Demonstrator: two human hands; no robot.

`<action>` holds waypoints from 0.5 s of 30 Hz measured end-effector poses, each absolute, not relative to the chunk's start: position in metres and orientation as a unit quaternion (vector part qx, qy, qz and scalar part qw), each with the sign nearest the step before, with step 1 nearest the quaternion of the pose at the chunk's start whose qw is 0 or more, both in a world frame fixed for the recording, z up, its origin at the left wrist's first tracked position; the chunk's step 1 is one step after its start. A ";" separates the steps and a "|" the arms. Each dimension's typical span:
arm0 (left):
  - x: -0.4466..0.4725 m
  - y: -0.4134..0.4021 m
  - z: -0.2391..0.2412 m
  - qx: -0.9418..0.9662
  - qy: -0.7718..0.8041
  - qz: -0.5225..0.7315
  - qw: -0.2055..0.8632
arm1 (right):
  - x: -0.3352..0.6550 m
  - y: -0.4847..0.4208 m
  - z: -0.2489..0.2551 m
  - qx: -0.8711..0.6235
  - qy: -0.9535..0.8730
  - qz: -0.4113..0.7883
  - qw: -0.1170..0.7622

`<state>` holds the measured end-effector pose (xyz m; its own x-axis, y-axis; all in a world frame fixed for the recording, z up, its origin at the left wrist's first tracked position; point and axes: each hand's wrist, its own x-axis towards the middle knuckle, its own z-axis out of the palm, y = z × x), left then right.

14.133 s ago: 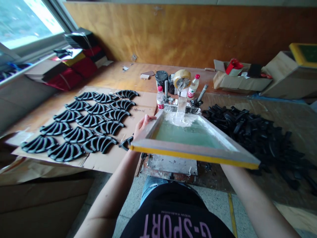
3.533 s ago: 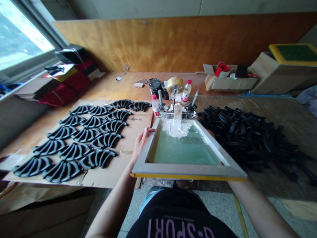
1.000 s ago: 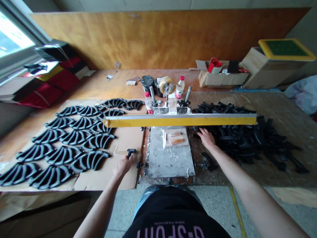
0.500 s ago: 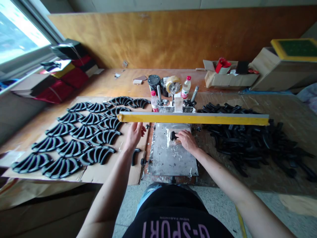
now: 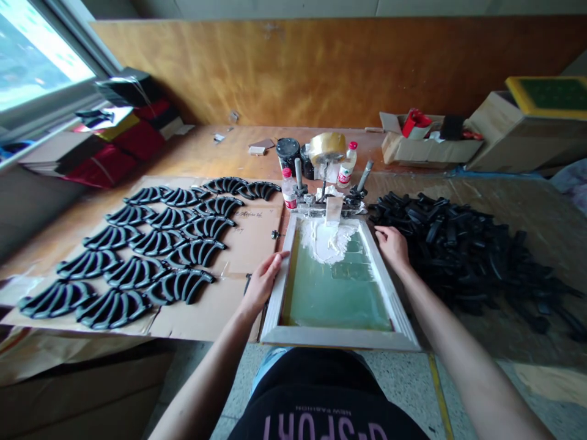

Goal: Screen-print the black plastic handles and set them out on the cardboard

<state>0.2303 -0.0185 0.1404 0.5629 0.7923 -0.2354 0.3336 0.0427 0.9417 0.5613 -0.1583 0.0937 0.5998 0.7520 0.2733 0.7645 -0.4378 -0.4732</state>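
A screen printing frame (image 5: pixel 321 336) lies lowered over the metal base, with pale rails around a green mesh. White ink (image 5: pixel 328 241) is spread thickly at the far end of the mesh, below a light squeegee (image 5: pixel 334 209). My left hand (image 5: pixel 263 281) is closed around the frame's left rail, thumb on top. At the right rail, toward the far end, my right hand (image 5: pixel 392 245) has its fingers bent together, with the tips against the outer edge. The small black part and base plate are hidden beneath the frame.
Rows of curved black handles (image 5: pixel 117 269) lie on cardboard (image 5: pixel 192 321) to the left. A heap of black parts (image 5: pixel 449 244) covers the right side. Behind the frame stand bottles (image 5: pixel 347 165), a dark jar (image 5: pixel 288 154) and a tape roll (image 5: pixel 327 146). Boxes (image 5: pixel 431 146) sit back right.
The frame has swung down from its raised position onto the base, covering it. My right hand has left the small black part and moved right; my left hand has come down with the frame.
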 end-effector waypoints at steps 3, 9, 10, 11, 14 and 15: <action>0.227 -0.024 0.099 0.632 0.442 0.148 0.619 | 0.559 -0.126 0.114 -0.808 -0.511 -0.077 0.282; 0.228 -0.024 0.056 0.660 0.476 0.132 0.566 | 0.515 -0.070 0.114 -0.769 -0.620 -0.011 0.155; 0.228 -0.024 0.054 0.657 0.477 0.131 0.569 | 0.509 -0.072 0.110 -0.770 -0.623 -0.002 0.133; 0.228 -0.025 0.053 0.653 0.478 0.132 0.573 | 0.503 -0.078 0.107 -0.764 -0.635 0.001 0.118; 0.228 -0.027 0.052 0.639 0.477 0.145 0.586 | 0.489 -0.107 0.108 -0.687 -0.719 0.006 0.103; 0.228 -0.028 0.052 0.635 0.474 0.150 0.591 | 0.487 -0.116 0.112 -0.652 -0.751 0.017 0.103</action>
<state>0.2280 -0.0284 0.0521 0.5051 0.7797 -0.3699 0.4257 0.1477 0.8927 0.4869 -0.1160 0.1122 -0.1286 0.9829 0.1318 0.9758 0.1491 -0.1600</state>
